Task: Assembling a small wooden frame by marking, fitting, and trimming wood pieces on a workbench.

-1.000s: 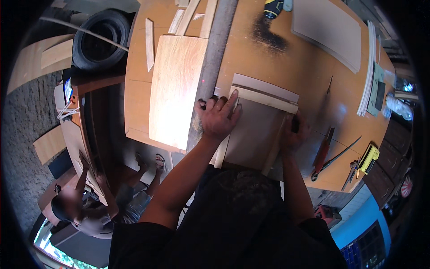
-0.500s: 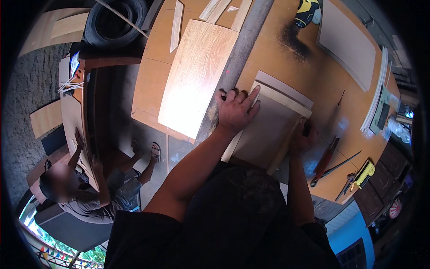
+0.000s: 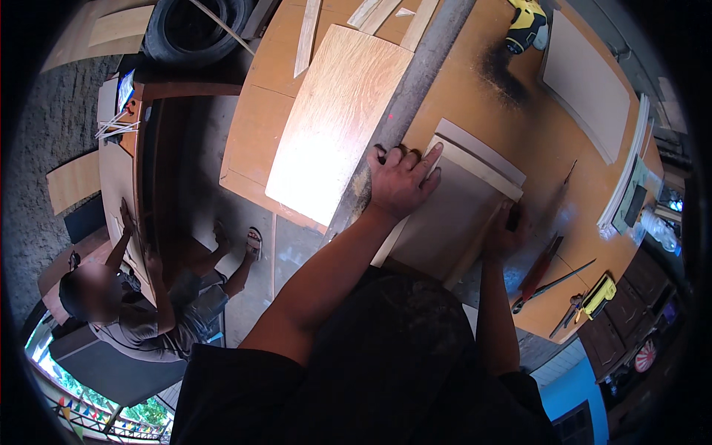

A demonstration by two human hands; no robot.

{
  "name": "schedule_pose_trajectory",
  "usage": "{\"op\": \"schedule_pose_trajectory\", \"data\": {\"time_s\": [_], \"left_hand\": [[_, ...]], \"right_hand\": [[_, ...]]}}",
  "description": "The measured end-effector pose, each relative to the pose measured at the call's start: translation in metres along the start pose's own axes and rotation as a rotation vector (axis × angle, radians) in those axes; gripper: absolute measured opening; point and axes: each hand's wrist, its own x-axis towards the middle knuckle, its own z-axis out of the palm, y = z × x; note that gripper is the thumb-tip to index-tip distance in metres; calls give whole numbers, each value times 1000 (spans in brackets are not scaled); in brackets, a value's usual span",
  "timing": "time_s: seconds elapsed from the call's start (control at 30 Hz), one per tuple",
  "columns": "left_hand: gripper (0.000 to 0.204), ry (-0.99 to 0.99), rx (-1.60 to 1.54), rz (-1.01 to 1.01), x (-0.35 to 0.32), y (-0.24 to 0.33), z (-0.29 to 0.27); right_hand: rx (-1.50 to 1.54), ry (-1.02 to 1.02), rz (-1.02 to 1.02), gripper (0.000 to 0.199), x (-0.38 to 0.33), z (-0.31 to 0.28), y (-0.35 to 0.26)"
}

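Observation:
A shallow wooden frame (image 3: 486, 171) with pale rails and a grey-brown panel (image 3: 446, 213) inside it lies before me, its near end against my dark shirt. My left hand (image 3: 400, 182) grips its far left corner, the index finger stretched along the corner and the other fingers bent over the side. At the far right corner, my right hand (image 3: 506, 233) is closed round the side rail, its fingers partly in shadow. Just beyond the far rail lies a flat brown board strip (image 3: 480, 148).
A wood-grain board (image 3: 337, 122) and a grey metal bar (image 3: 423, 74) lie left. A yellow-black power drill (image 3: 526, 26) stands far off, near sawdust. Right are red-handled pliers (image 3: 535, 276), a yellow tool (image 3: 599, 297) and a thin panel (image 3: 589, 85). A seated co-worker (image 3: 141, 304) works at left.
The view has shifted slightly, so the bench things sit a little further right. Both hands keep their places on the frame. The co-worker's arms have moved slightly.

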Motion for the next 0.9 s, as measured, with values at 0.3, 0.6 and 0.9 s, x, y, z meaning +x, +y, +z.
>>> {"op": "schedule_pose_trajectory", "data": {"time_s": [0.3, 0.6, 0.9], "left_hand": [[46, 16, -5, -9, -1, -1, 1], [46, 21, -39, -3, 0, -1, 3], [46, -37, 33, 1, 2, 0, -3]], "right_hand": [[-129, 11, -48, 35, 1, -1, -3], [-147, -44, -7, 35, 2, -4, 1], [-102, -17, 31, 35, -5, -3, -2]]}}
